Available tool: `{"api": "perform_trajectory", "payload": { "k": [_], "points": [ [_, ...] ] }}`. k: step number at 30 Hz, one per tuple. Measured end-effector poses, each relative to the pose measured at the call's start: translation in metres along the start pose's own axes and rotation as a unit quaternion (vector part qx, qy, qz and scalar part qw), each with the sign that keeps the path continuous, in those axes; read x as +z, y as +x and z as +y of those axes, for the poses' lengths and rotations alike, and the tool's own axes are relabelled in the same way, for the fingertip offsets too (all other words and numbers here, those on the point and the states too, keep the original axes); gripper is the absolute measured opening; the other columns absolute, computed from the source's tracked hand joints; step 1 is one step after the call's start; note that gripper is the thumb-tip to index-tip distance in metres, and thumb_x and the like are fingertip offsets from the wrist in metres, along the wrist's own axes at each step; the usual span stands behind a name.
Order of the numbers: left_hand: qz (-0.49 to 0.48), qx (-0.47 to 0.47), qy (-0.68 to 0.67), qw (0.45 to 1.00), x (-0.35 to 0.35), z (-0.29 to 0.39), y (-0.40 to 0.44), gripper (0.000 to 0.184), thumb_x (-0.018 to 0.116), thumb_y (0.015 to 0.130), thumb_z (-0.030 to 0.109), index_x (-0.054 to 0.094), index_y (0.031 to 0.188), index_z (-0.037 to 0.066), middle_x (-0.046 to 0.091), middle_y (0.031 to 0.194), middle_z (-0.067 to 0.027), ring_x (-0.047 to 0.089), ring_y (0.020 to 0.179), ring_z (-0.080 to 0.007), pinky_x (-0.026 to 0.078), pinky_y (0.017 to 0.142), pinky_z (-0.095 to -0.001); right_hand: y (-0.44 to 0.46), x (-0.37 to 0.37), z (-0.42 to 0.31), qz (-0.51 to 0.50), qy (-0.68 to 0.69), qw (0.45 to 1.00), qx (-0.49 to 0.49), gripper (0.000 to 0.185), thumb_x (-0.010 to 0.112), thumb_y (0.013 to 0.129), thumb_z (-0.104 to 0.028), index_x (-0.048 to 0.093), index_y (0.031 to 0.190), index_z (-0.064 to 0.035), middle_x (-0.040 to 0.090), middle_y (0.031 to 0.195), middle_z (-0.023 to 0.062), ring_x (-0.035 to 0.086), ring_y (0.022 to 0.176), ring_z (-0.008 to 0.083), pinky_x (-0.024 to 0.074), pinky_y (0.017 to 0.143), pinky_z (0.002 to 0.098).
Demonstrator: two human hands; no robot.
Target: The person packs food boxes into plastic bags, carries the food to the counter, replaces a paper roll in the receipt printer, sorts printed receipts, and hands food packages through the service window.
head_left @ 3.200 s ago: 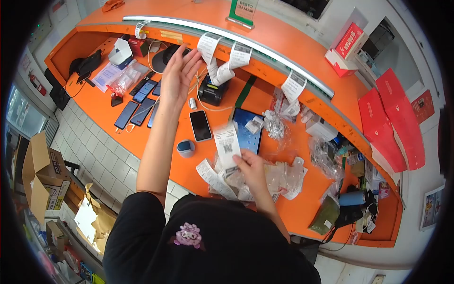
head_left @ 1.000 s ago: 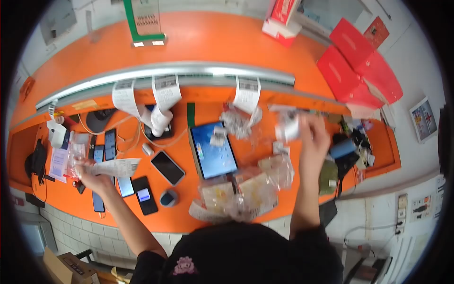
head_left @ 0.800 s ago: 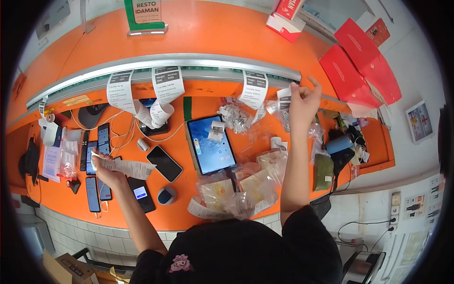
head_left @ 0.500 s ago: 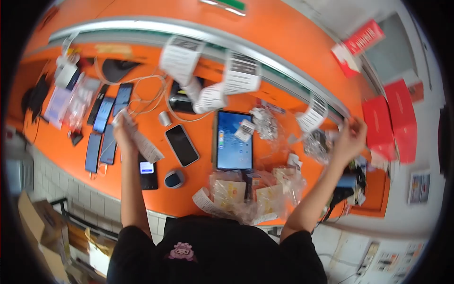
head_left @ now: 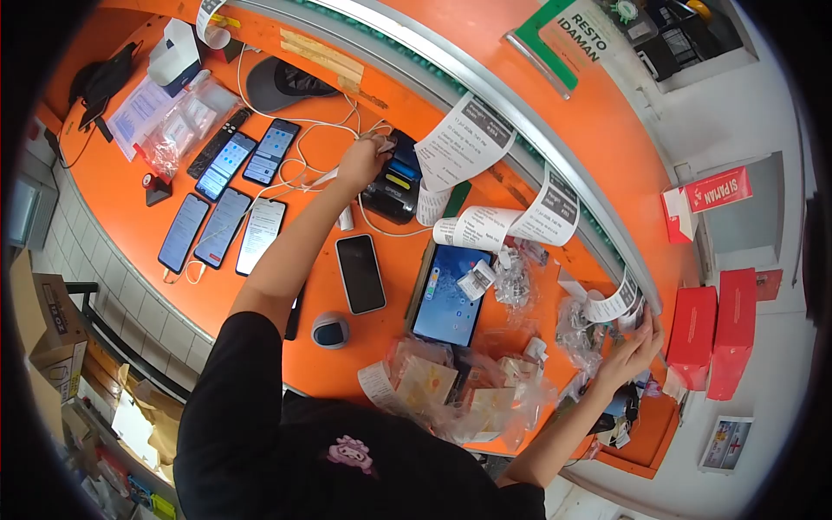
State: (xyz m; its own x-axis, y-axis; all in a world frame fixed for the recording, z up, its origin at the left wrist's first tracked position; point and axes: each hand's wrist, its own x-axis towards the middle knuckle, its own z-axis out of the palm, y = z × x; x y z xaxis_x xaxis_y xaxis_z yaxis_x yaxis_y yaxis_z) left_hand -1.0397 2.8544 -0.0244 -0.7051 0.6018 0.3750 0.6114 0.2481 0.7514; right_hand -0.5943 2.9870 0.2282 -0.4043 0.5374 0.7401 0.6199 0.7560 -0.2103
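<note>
My left hand point(head_left: 362, 163) is closed on a white receipt beside the black printer point(head_left: 394, 186); the paper shows at its fingertips and behind the wrist. At the right end of the metal rail, my right hand point(head_left: 626, 354) has its fingertips pressed round the edge of a small receipt point(head_left: 633, 315). Next to that slip hangs another receipt point(head_left: 612, 301). Two long, curled receipts point(head_left: 464, 143) point(head_left: 548, 212) hang from the rail near the printer. Below them lies a lit tablet point(head_left: 446, 299) with a crumpled slip on it.
Several phones point(head_left: 227, 227) and cables lie at the left. A dark phone point(head_left: 360, 273) and a small round-topped device point(head_left: 329, 331) are mid-table. Plastic-wrapped packets point(head_left: 425, 381) sit at the front edge. Red boxes point(head_left: 732, 334) stand at the right; a cap point(head_left: 286, 84) is at the back.
My left hand has moved right and up from above the phones to the printer, still with the receipt. My right hand stays at the rail's right end. The view has turned.
</note>
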Motion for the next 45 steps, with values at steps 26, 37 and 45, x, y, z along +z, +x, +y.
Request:
{"api": "perform_trajectory", "payload": {
  "k": [26, 37, 45],
  "points": [
    [-0.056, 0.137, 0.169, 0.974, -0.01, -0.001, -0.082, 0.031, 0.058, 0.071, 0.005, 0.056, 0.101, 0.002, 0.053, 0.104, -0.0072, 0.054, 0.096, -0.0243, 0.051, 0.074, -0.0323, -0.027, 0.354, -0.163, -0.344, 0.176, 0.9, -0.202, 0.059, 0.067, 0.079, -0.018, 0.043, 0.13, -0.0015, 0.05, 0.126, 0.0213, 0.047, 0.118, 0.0364, 0.0358, 0.099, 0.0426],
    [-0.051, 0.087, 0.116, 0.988, -0.013, 0.01, -0.095, 0.031, 0.062, 0.064, 0.002, 0.057, 0.095, 0.005, 0.056, 0.103, -0.0048, 0.054, 0.094, -0.0226, 0.05, 0.072, -0.0342, 0.007, 0.335, -0.107, -0.397, 0.197, 0.847, -0.294, 0.052, 0.064, 0.08, -0.018, 0.046, 0.126, -0.0026, 0.054, 0.12, 0.0216, 0.05, 0.113, 0.0368, 0.039, 0.095, 0.0429],
    [0.073, 0.029, 0.081, 0.994, -0.028, -0.002, -0.072, 0.037, 0.064, 0.065, 0.002, 0.058, 0.102, 0.001, 0.059, 0.099, -0.0145, 0.057, 0.089, -0.033, 0.048, 0.076, -0.0415, -0.018, 0.31, -0.11, -0.412, 0.194, 0.833, -0.315, 0.046, 0.061, 0.081, -0.018, 0.049, 0.123, -0.0034, 0.056, 0.114, 0.0219, 0.053, 0.109, 0.0371, 0.0415, 0.092, 0.0432]
  ]
}}
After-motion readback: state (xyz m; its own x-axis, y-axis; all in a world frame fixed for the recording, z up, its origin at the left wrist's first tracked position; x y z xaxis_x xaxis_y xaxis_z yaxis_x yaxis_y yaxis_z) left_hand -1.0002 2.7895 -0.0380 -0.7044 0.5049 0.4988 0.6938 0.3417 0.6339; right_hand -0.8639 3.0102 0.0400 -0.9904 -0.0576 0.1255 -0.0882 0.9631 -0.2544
